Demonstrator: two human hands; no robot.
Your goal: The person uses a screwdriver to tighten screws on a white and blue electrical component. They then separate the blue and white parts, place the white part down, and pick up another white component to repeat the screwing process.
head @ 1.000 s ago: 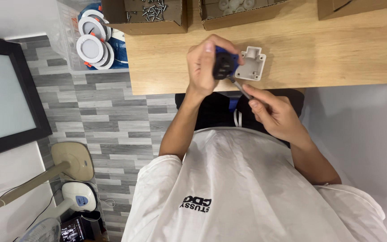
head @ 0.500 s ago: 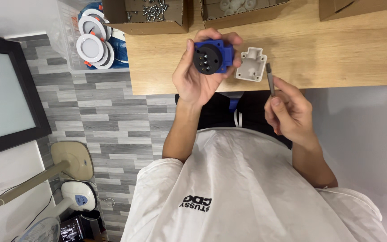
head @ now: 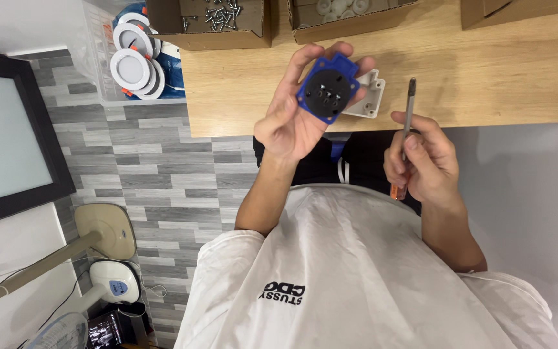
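Above the wooden table (head: 485, 84), left hand (head: 295, 119) half-hides a white box (head: 371, 97), seemingly.

Left hand (head: 292, 119) holds blue socket (head: 327, 88); right hand (head: 421, 158) grips screwdriver (head: 405, 132).

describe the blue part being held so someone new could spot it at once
Start at the light wooden tabletop across the top of the view, then drop to its near edge, where the left hand is raised. In its grip sits a square blue plastic socket with a round black face. The white plastic box just behind it has neither the blue frame nor the dark pin holes.
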